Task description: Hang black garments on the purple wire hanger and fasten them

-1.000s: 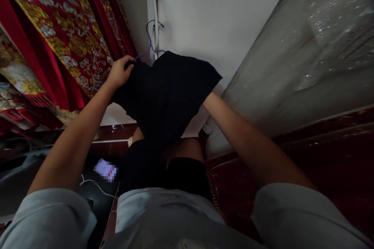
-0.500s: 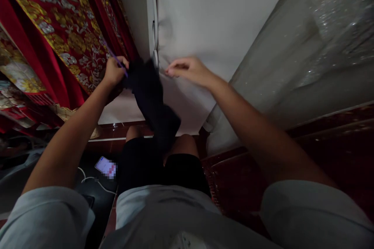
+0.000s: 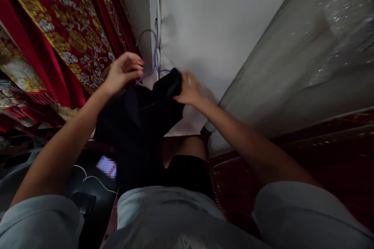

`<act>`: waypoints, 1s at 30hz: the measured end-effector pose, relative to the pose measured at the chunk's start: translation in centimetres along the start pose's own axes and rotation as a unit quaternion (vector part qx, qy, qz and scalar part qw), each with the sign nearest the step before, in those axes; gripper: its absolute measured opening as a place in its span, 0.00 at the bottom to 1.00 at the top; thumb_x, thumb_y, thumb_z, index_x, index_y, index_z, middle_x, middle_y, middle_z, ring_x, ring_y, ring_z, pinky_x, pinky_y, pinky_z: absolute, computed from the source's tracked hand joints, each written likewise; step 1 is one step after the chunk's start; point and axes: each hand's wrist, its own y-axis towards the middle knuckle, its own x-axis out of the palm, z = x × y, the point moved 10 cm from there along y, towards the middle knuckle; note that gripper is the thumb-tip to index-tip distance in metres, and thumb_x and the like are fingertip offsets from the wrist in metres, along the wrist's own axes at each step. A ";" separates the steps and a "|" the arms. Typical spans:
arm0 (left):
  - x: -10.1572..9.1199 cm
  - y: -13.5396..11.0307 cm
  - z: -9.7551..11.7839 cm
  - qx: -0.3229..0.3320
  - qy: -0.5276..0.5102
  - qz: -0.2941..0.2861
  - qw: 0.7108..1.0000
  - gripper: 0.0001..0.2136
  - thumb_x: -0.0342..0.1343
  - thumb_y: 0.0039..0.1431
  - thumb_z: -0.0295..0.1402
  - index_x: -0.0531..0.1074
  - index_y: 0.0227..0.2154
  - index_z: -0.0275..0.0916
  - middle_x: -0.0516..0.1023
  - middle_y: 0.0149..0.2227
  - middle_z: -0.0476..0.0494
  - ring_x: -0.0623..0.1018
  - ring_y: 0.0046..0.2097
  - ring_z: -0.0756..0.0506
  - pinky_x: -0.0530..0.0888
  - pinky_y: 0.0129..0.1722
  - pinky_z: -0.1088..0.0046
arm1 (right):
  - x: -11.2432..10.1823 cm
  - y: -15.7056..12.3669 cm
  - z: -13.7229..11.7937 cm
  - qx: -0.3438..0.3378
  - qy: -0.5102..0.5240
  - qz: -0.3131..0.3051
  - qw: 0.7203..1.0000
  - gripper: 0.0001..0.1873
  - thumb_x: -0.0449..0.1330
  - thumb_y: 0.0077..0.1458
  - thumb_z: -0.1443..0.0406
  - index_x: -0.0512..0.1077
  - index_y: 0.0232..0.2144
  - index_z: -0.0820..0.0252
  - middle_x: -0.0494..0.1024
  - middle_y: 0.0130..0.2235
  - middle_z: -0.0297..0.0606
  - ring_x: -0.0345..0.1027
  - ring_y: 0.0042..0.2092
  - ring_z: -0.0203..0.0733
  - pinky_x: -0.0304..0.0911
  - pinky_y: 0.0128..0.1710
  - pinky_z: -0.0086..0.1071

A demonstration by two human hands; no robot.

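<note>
A black garment (image 3: pixel 140 124) hangs in front of my knees on a purple hanger (image 3: pixel 154 60), whose hook points up. Just left of the hanger's neck is my left hand (image 3: pixel 124 73). Its fingers are bent, with a gap between them and the thumb, and I see nothing held in it. My right hand (image 3: pixel 189 88), slightly blurred, grips the garment's right upper corner near the end of the hanger's arm. The cloth's folds are hard to make out in the dark, and its lower part blends with my black shorts (image 3: pixel 189 169).
Red embroidered cloth (image 3: pixel 78 27) hangs at the left. Ahead stands a white panel (image 3: pixel 222 19), with a plastic-wrapped object (image 3: pixel 292 74) to its right. A lit phone (image 3: pixel 106 166) and a white cable (image 3: pixel 99 182) lie on a black surface at lower left.
My left hand has let go of the purple hanger. My right hand, earlier apart from the cloth, has taken hold of the garment's corner. The garment has spread out, and the hanger's hook has come upright.
</note>
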 end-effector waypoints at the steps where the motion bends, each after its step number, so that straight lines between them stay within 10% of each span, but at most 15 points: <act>1: -2.4 -0.4 0.5 0.000 0.002 0.033 0.999 0.15 0.69 0.61 0.39 0.71 0.41 0.38 0.76 0.42 0.47 0.76 0.43 0.49 0.76 0.50 0.65 | -1.5 0.0 2.1 0.038 -0.020 0.016 0.999 0.53 0.74 0.39 0.67 0.58 0.65 0.72 0.67 0.61 0.63 0.63 0.62 0.66 0.60 0.64 0.55; 5: -6.6 -2.1 3.4 0.064 0.111 0.099 0.987 0.13 0.58 0.71 0.45 0.70 0.44 0.39 0.74 0.41 0.48 0.69 0.41 0.52 0.74 0.52 0.66 | -6.6 0.9 6.4 0.136 -0.065 0.050 0.987 0.50 0.73 0.45 0.65 0.57 0.66 0.75 0.65 0.63 0.65 0.60 0.64 0.61 0.55 0.64 0.51; 8: -1.2 -2.9 3.1 0.088 0.255 0.011 0.963 0.14 0.58 0.71 0.44 0.72 0.48 0.38 0.74 0.38 0.47 0.72 0.38 0.48 0.75 0.48 0.64 | -8.2 3.1 4.5 0.112 -0.068 0.039 0.991 0.47 0.73 0.49 0.64 0.58 0.66 0.71 0.65 0.63 0.62 0.59 0.64 0.57 0.54 0.64 0.51; 13: 7.6 -4.6 -5.3 -0.074 0.442 -0.142 0.883 0.30 0.54 0.67 0.30 0.56 0.70 0.39 0.80 0.39 0.41 0.81 0.39 0.39 0.75 0.44 0.63 | -8.9 4.4 0.8 0.015 -0.038 0.041 0.998 0.49 0.75 0.46 0.65 0.59 0.66 0.65 0.66 0.62 0.55 0.60 0.64 0.59 0.56 0.65 0.54; 16: 8.9 -6.6 -9.7 -0.153 0.485 -0.154 0.847 0.19 0.53 0.70 0.35 0.69 0.61 0.37 0.81 0.40 0.35 0.82 0.42 0.35 0.74 0.43 0.62 | -8.7 2.8 1.8 -0.009 -0.010 0.031 0.999 0.48 0.74 0.45 0.66 0.60 0.66 0.60 0.66 0.62 0.52 0.59 0.64 0.62 0.57 0.66 0.59; 19: 11.6 -9.1 -11.3 -0.143 0.422 -0.180 0.877 0.12 0.56 0.69 0.41 0.77 0.43 0.39 0.80 0.35 0.40 0.80 0.39 0.38 0.73 0.40 0.65 | -8.7 0.4 2.6 -0.005 0.018 0.054 0.998 0.48 0.72 0.46 0.66 0.59 0.68 0.57 0.62 0.65 0.53 0.54 0.68 0.65 0.54 0.67 0.64; 24: 13.0 -11.9 -8.7 -0.107 0.303 0.019 0.947 0.05 0.59 0.61 0.29 0.71 0.29 0.39 0.73 0.28 0.48 0.75 0.37 0.44 0.72 0.42 0.69 | -6.2 -5.8 -1.5 0.023 0.223 0.119 0.967 0.34 0.66 0.52 0.67 0.66 0.61 0.53 0.69 0.59 0.47 0.68 0.58 0.54 0.70 0.57 0.54; 27: 13.3 -13.8 -7.2 -0.116 0.142 0.147 0.972 0.18 0.60 0.55 0.24 0.71 0.49 0.40 0.77 0.39 0.46 0.76 0.36 0.47 0.74 0.38 0.72 | -0.8 -10.1 -5.2 0.076 0.409 0.005 0.909 0.20 0.65 0.57 0.62 0.73 0.53 0.51 0.73 0.54 0.42 0.75 0.44 0.42 0.76 0.43 0.39; 30: 14.7 -15.7 -6.3 -0.120 -0.051 0.204 0.970 0.41 0.64 0.56 0.26 0.52 0.70 0.46 0.79 0.44 0.44 0.81 0.37 0.47 0.78 0.41 0.72 | 0.5 -13.4 -6.8 0.117 0.447 0.021 0.887 0.15 0.66 0.58 0.61 0.77 0.48 0.52 0.76 0.49 0.40 0.73 0.43 0.39 0.74 0.41 0.34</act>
